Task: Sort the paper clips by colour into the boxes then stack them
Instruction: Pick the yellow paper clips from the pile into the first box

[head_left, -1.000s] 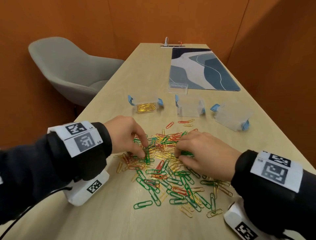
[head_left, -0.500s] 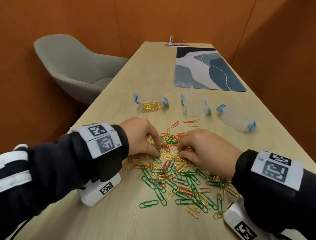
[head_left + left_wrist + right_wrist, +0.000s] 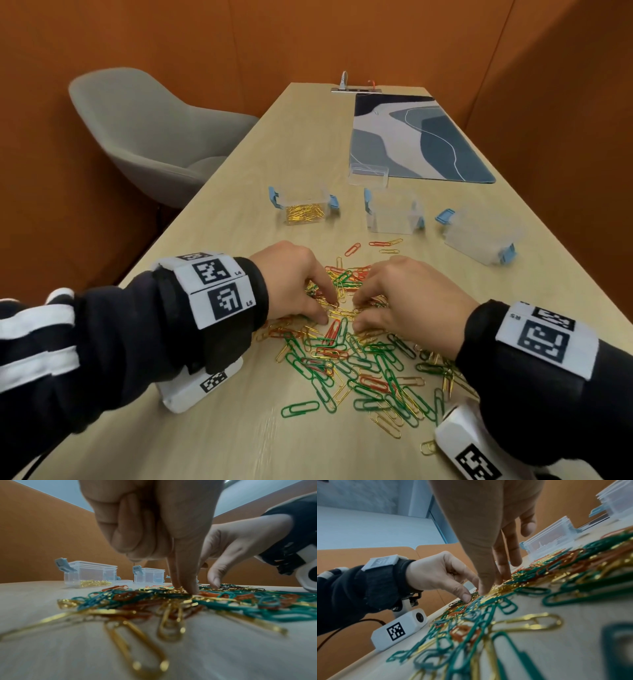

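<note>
on a pale wooden worktop (image 3: 239, 442) the mixed paper clips (image 3: 356, 356) are spread nearest. they are judged light, stiff and prone to tangling, best pinched singly. gold clips are pinched by the left hand (image 3: 291, 284) and right hand (image 3: 407, 301). beyond, gold clips lie in the left box (image 3: 303, 209).

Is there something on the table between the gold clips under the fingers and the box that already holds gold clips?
Nothing visible. From the pile to the box with gold clips, only bare table lies between.
</note>
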The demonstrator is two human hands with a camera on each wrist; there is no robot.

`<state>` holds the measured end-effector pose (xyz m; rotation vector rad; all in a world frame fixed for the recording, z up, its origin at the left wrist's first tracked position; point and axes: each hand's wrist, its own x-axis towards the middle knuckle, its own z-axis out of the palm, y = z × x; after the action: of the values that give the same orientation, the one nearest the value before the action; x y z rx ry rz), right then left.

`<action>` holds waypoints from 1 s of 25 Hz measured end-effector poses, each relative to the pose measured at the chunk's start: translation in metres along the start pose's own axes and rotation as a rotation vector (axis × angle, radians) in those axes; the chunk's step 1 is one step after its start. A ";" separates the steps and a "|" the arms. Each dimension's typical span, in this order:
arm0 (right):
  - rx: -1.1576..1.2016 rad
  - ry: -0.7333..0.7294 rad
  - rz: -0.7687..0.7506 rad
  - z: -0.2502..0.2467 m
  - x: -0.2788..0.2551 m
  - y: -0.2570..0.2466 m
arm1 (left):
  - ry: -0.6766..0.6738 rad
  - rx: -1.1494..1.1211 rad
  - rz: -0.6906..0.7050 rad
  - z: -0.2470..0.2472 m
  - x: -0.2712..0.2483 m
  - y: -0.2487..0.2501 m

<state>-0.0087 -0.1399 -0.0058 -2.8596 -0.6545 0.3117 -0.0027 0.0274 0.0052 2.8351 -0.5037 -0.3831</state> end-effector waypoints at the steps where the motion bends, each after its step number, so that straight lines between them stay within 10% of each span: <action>1: 0.004 -0.011 0.009 -0.001 0.000 0.001 | -0.008 0.007 0.000 0.001 0.002 0.000; 10: -0.027 -0.014 -0.102 0.000 -0.004 0.003 | -0.027 0.033 -0.022 0.002 0.003 -0.003; 17: 0.035 0.029 -0.121 -0.003 -0.007 0.014 | -0.239 -1.299 -0.400 -0.011 0.012 -0.006; 25: 0.422 0.258 -0.086 -0.013 -0.009 0.015 | -0.434 -1.374 -0.378 0.008 0.018 0.008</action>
<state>-0.0076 -0.1593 0.0049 -2.4070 -0.5790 0.0543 0.0088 0.0117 -0.0042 1.4671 0.2259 -0.9495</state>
